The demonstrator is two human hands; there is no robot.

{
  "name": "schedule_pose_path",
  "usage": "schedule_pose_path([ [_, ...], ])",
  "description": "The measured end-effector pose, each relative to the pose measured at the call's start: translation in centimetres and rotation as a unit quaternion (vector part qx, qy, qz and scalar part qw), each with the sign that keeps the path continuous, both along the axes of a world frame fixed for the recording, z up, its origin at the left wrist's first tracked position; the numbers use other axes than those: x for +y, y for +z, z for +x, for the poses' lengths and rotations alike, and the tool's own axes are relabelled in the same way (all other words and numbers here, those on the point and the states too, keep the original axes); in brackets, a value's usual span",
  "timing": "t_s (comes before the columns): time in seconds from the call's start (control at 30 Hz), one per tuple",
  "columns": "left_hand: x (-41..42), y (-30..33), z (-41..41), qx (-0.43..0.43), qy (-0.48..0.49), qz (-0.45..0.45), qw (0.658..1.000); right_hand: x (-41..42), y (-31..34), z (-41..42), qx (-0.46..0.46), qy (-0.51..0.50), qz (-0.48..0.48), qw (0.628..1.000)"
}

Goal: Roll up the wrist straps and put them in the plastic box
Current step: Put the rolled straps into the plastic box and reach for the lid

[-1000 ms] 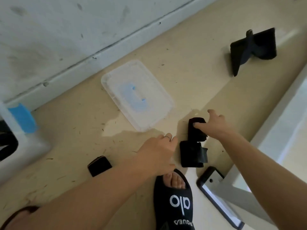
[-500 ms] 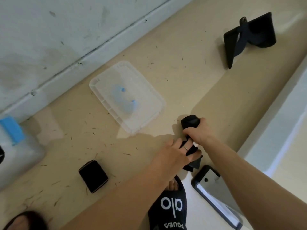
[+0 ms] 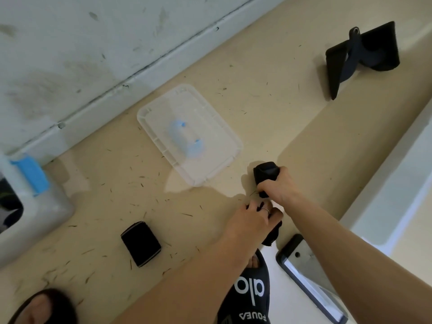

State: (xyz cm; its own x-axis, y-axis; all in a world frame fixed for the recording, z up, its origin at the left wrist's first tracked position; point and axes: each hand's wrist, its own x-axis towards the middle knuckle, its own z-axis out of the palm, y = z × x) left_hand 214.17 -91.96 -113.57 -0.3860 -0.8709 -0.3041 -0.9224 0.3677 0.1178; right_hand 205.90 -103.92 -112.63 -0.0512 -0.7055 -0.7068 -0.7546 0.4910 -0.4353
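**Both hands on one black strap, box off to the left**

Right hand (image 3: 279, 187) is curled round the far end of a black wrist strap (image 3: 265, 175), w/ the rolled-looking top of the strap sticking out past the fingers. Left hand (image 3: 253, 218) is just nearer, fingers bent and pinching the lower part of the same strap; a thin ring shows on one finger. The strap's tail hangs out below the left hand, toward the sandal. Can't tell if the strap touches the floor under the hands.

A second strap (image 3: 141, 243), already rolled into a tight black bundle, lies on the beige floor (image 3: 117, 183) to the near left, well apart from both hands. A third strap (image 3: 360, 54), unrolled and partly folded, sits far right, also well apart.

The clear plastic box (image 3: 35, 206) is at the left edge, only partly in view, w/ a blue clip (image 3: 31, 175) on its side; something dark shows inside but it's too cut off to name. Its clear lid (image 3: 189, 134) w/ a blue handle lies flat on the floor btwn the box and the hands, close to the white baseboard (image 3: 117, 94).

Near centre, a black sandal (image 3: 251, 293) w/ white lettering, toes showing. A phone (image 3: 308, 277) lies just right of it, partly under the right forearm. Another foot at near left corner, blurred.
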Motion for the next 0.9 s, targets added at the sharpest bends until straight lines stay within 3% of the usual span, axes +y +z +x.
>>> schedule_pose_path([
  [0.17, -0.2, 0.9, 3.7, 0.041, 0.076, 0.011, 0.996, -0.2, 2.4, 3.2, -0.050, 0.055, -0.077, 0.994],
  [0.23, -0.4, 2.0, 7.3, 0.099, 0.123, 0.014, 0.987, -0.4, 4.5, 5.6, -0.081, 0.093, -0.116, 0.986],
  [0.4, 0.4, 9.6, 18.6, 0.128, 0.264, -0.002, 0.956, 0.5, 11.0, 14.3, -0.177, 0.188, -0.204, 0.944],
  [0.67, 11.8, 16.5, 36.1, 0.112, 0.527, -0.095, 0.837, 8.8, 13.8, 30.8, -0.298, 0.369, -0.252, 0.843],
  [0.8, 19.7, 15.3, 41.7, 0.087, 0.607, -0.097, 0.784, 14.7, 13.4, 37.0, -0.282, 0.493, -0.244, 0.786],
  [0.9, 24.3, 13.3, 43.6, 0.075, 0.636, -0.084, 0.763, 18.6, 11.7, 40.8, -0.217, 0.587, -0.270, 0.731],
])
